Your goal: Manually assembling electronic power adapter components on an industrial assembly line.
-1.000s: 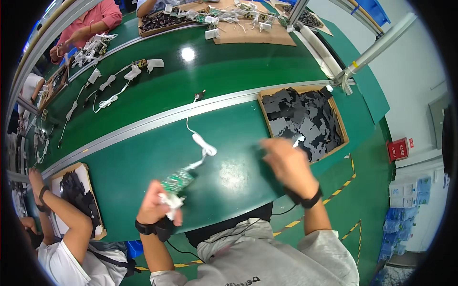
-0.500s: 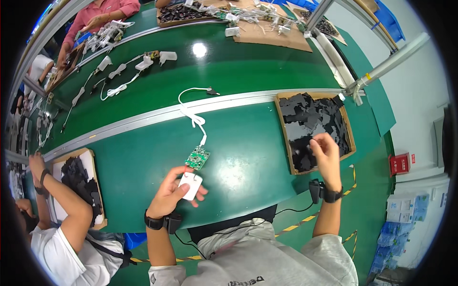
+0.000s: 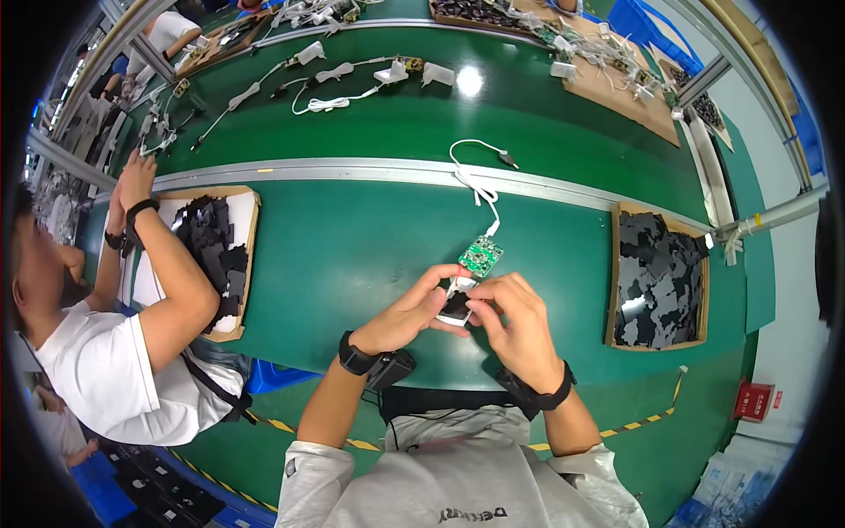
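My left hand (image 3: 400,319) is closed round a white plastic adapter housing (image 3: 462,284), its hollow side up. A thin black sheet piece (image 3: 456,306) lies in or over the housing's opening. My right hand (image 3: 521,327) pinches at that piece's edge with thumb and forefinger; the fingertips partly cover it. Just beyond the left fingers, a green circuit board (image 3: 481,256) rests with its soldered side showing. A red wire runs from the board toward the housing. From the board's far side a white cable (image 3: 483,188) leads away to a dark plug.
Right of my hands stands a cardboard tray (image 3: 611,290) of black sheet pieces. A similar tray (image 3: 250,264) is on the left, beside a co-worker (image 3: 132,352). Past a metal rail (image 3: 352,171), adapters with cables (image 3: 387,77) lie on the green conveyor surface.
My right hand has left the right-hand tray and come to the housing with a black piece. The housing now shows its hollow side. The whole view has shifted toward the left.
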Demonstrator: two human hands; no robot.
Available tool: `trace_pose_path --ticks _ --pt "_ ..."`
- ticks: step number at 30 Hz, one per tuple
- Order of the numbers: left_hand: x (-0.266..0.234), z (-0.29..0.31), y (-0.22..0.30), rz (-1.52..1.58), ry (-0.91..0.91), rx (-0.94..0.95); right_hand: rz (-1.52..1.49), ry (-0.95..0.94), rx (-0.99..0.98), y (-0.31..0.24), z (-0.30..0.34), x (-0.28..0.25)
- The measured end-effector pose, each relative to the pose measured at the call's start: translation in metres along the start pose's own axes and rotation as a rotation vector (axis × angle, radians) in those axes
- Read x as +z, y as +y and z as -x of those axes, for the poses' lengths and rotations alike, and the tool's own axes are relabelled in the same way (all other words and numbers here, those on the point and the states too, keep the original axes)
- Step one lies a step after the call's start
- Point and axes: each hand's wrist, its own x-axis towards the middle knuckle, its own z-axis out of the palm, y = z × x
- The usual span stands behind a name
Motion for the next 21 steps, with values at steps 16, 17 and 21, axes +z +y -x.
trace_pose_path --ticks 16,17,21 --pt "0.007 -0.002 0.019 -0.319 -0.047 -0.212 0.464 -0.47 -0.245 -0.009 -0.037 -0.062" --pt "0.008 -0.003 0.018 -0.33 -0.028 -0.205 0.5 -0.454 -0.248 -0.012 -0.034 -0.063" --pt "0.009 -0.007 0.016 -0.378 0.023 -0.18 0.611 -0.397 -0.276 -0.017 -0.022 -0.059"
